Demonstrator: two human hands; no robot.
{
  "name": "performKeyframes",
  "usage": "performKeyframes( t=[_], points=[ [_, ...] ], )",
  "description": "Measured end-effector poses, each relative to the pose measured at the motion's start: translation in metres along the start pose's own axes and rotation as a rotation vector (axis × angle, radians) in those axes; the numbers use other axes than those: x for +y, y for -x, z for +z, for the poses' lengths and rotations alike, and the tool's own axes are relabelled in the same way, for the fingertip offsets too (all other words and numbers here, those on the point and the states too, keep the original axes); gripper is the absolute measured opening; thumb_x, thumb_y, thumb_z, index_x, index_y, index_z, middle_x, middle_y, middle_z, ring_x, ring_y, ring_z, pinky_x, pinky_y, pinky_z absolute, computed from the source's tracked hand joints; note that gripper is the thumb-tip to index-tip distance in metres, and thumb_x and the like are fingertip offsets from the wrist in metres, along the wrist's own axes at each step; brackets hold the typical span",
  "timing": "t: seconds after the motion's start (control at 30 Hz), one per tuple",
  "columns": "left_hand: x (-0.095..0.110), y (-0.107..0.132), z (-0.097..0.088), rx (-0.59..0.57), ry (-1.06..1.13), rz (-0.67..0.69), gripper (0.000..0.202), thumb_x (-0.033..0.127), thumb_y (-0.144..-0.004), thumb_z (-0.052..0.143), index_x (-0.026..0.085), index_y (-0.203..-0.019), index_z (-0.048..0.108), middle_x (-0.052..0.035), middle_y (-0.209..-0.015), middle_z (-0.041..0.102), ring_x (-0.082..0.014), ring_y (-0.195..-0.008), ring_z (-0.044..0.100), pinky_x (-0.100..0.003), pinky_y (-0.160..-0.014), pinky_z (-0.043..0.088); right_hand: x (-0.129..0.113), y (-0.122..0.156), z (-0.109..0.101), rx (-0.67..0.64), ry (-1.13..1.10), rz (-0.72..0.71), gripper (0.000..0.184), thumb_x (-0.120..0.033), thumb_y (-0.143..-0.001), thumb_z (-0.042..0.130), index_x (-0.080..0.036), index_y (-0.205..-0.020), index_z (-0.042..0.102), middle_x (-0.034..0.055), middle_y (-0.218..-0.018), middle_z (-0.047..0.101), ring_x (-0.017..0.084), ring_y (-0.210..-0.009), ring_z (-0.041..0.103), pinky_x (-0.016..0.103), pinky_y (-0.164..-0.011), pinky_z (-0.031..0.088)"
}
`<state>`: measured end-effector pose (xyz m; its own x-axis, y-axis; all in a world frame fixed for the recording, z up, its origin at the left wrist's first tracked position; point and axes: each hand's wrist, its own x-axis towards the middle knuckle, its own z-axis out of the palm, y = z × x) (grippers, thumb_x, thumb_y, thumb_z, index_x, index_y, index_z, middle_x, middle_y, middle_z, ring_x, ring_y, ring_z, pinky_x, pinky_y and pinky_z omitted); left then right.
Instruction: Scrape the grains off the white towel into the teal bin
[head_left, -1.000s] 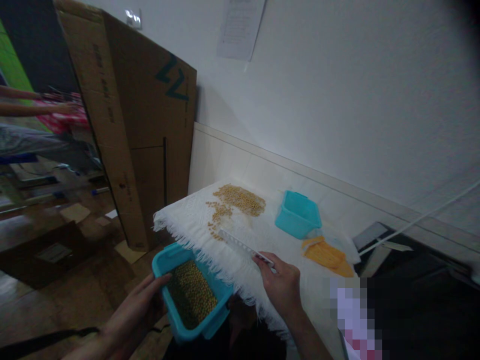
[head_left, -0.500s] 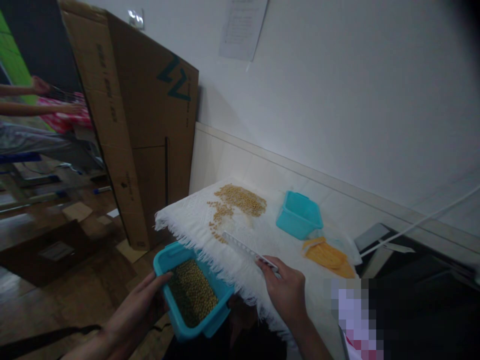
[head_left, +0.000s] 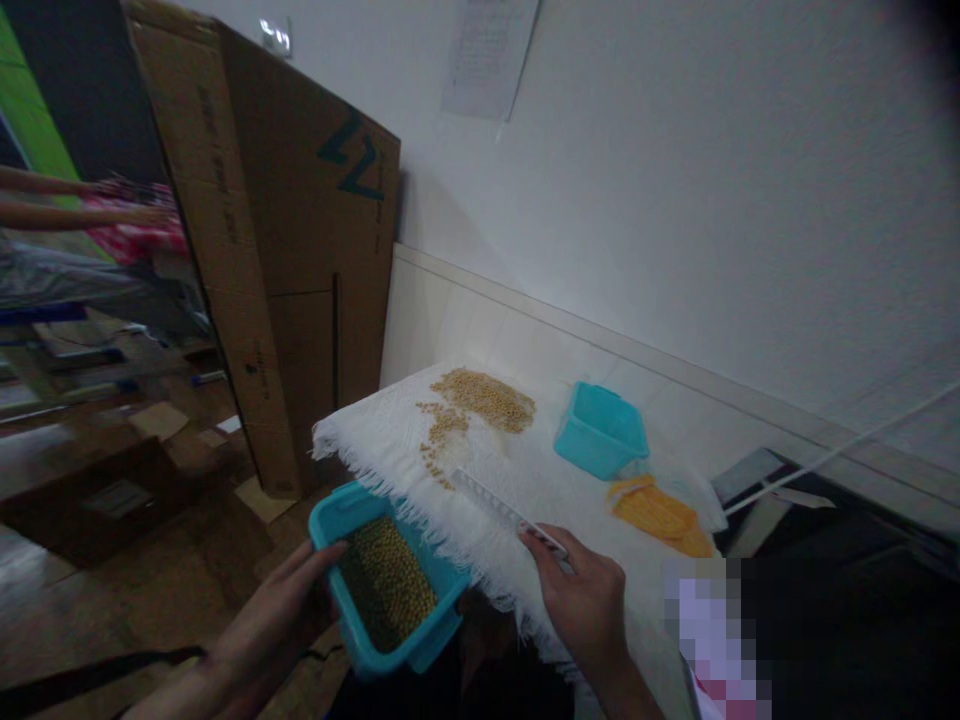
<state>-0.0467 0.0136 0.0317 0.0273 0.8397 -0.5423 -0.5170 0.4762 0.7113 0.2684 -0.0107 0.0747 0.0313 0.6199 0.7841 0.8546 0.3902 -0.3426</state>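
Observation:
My left hand (head_left: 296, 590) grips the left rim of a turquoise plastic basket (head_left: 365, 655), thumb over the edge. Tan soybeans (head_left: 397, 580) lie in its bottom; the basket is just off the table's front edge, under the fringe of a white cloth (head_left: 375, 430). Closed around one end of a long, thin white strip with a row of notches (head_left: 499, 505) is my right hand (head_left: 585, 595). The strip's far end is over the cloth, near a thin trail of loose soybeans (head_left: 436, 465). Behind it lies a larger pile of soybeans (head_left: 487, 398).
A second turquoise basket (head_left: 604, 440) stands at the back right of the cloth, beside a crumpled orange-yellow cloth (head_left: 656, 510). A tall cardboard box (head_left: 300, 230) rises on the left. Further left, another person's arms (head_left: 82, 215) reach over red-and-white fabric.
My right hand and the white strip have shifted slightly right and toward me, away from the trail of soybeans. The left hand and its basket stay almost in place.

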Motion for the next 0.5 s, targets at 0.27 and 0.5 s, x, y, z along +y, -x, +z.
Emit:
performKeyframes(
  t=[0.27, 0.5],
  points=[
    [-0.006, -0.005, -0.005, -0.005, 0.049, 0.002, 0.039, 0.019, -0.088, 0.087, 0.016, -0.126, 0.081, -0.013, -0.115, 0.092, -0.0257, -0.094, 0.087, -0.031, -0.08, 0.07, -0.006, -0.004, -0.004, 0.009, -0.01, -0.062, 0.05, -0.05, -0.116, 0.06, -0.021, -0.086, 0.086, 0.0034, -0.072, 0.084, 0.018, -0.052, 0.08, 0.018, -0.059, 0.064],
    [-0.004, -0.005, -0.003, -0.003, 0.048, -0.006, 0.047, 0.02, -0.089, 0.087, 0.018, -0.135, 0.077, -0.0105, -0.109, 0.093, -0.0245, -0.088, 0.087, -0.031, -0.078, 0.07, -0.013, -0.008, -0.002, 0.003, -0.038, -0.091, 0.044, -0.043, -0.116, 0.061, -0.021, -0.086, 0.085, 0.0035, -0.073, 0.085, 0.019, -0.057, 0.083, 0.018, -0.061, 0.065]
  ],
)
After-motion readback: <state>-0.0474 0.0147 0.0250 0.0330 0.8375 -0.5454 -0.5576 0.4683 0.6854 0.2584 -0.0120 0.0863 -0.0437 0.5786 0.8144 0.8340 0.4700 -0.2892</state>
